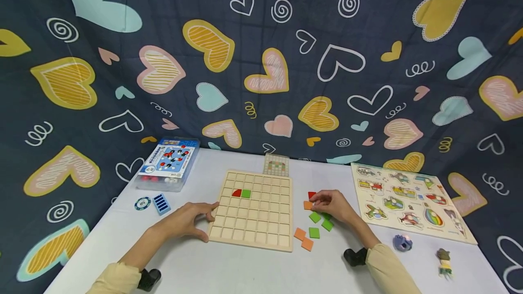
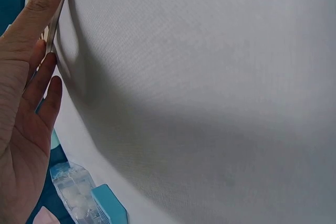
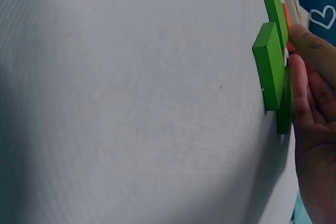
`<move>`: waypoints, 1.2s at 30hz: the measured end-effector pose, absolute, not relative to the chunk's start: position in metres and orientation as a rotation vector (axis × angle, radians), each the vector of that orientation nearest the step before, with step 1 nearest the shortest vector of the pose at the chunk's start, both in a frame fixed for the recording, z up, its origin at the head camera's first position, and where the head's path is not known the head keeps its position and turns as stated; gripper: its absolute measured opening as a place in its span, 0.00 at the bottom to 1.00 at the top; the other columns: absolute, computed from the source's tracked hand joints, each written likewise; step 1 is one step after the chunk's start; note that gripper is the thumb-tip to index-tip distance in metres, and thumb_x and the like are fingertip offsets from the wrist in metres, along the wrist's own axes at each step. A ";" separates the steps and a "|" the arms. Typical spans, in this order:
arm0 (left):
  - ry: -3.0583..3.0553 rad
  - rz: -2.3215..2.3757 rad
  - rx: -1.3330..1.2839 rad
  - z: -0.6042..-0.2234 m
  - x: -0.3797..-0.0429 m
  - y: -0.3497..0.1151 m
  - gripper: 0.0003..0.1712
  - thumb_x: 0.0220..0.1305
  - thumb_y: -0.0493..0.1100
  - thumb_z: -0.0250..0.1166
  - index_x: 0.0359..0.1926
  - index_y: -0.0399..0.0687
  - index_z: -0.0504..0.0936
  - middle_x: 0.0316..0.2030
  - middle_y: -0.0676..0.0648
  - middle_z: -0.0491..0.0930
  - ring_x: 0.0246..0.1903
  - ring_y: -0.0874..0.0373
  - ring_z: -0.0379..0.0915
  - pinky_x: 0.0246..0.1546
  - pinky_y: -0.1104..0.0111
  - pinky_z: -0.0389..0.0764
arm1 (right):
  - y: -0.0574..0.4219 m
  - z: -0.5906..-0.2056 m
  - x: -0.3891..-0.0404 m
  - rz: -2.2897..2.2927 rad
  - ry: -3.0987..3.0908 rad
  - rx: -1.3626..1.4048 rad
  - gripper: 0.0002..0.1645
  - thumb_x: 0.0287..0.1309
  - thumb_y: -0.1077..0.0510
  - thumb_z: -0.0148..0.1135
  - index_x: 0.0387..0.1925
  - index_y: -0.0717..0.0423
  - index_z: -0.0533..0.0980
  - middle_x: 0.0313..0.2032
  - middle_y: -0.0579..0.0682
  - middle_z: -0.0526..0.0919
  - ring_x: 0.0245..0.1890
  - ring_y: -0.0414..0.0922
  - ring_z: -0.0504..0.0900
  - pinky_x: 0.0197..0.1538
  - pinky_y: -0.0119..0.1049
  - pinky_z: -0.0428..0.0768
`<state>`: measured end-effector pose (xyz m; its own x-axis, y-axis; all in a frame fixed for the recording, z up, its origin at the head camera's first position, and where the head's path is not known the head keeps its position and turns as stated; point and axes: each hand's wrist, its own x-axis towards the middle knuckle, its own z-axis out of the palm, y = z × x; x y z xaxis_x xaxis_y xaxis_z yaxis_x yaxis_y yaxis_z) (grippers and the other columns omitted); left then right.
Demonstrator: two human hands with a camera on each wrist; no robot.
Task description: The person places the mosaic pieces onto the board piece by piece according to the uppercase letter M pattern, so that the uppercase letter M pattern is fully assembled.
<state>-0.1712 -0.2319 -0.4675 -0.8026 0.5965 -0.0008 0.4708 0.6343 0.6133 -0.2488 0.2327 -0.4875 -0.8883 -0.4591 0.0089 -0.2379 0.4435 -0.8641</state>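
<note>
A light wooden grid board (image 1: 253,221) lies on the table, with a red quarter-round piece (image 1: 237,193) and a green square tile (image 1: 246,193) side by side in its upper left cells. My left hand (image 1: 185,221) rests at the board's left edge, thumb by the near corner and the other fingers farther up. To the right of the board, my right hand (image 1: 334,205) reaches down among loose tiles. Its thumb and fingertips come together right beside an orange tile (image 1: 308,205) and a red piece (image 1: 312,194); I cannot tell whether they pinch one. Green tiles (image 3: 269,66) lie close under that hand.
More orange tiles (image 1: 307,244) lie near the board's right edge. A patterned card (image 1: 276,165) is behind the board. At the left are a plastic-boxed set (image 1: 167,164), a round chip (image 1: 142,203) and a blue block (image 1: 161,204). A picture puzzle (image 1: 412,203) and small figures (image 1: 402,242) occupy the right.
</note>
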 end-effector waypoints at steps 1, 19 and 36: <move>2.649 0.909 0.877 -0.467 -0.171 -0.232 0.18 0.40 0.52 0.77 0.31 0.56 0.78 0.63 0.39 0.70 0.62 0.41 0.65 0.62 0.49 0.68 | 0.233 -0.488 -0.249 -1.426 2.466 -0.598 0.15 0.51 0.64 0.70 0.41 0.67 0.80 0.33 0.56 0.84 0.30 0.41 0.80 0.36 0.25 0.82; 2.661 0.899 0.898 -0.466 -0.171 -0.230 0.19 0.39 0.50 0.78 0.30 0.55 0.78 0.63 0.39 0.70 0.62 0.41 0.66 0.62 0.50 0.68 | 0.223 -0.462 -0.230 -1.434 2.484 -0.570 0.14 0.54 0.69 0.66 0.42 0.73 0.79 0.35 0.63 0.84 0.32 0.51 0.83 0.36 0.27 0.84; 2.641 0.920 0.876 -0.467 -0.171 -0.232 0.18 0.41 0.52 0.77 0.31 0.56 0.78 0.64 0.39 0.69 0.63 0.42 0.65 0.62 0.49 0.67 | 0.219 -0.467 -0.231 -1.459 2.515 -0.629 0.12 0.53 0.71 0.66 0.41 0.73 0.79 0.34 0.64 0.84 0.32 0.54 0.84 0.35 0.29 0.84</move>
<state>-0.1710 -0.2316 -0.4669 -0.8010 0.5986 -0.0031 0.4671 0.6284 0.6221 -0.2307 0.2188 -0.4674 -0.8972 -0.4367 0.0657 -0.2738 0.4333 -0.8586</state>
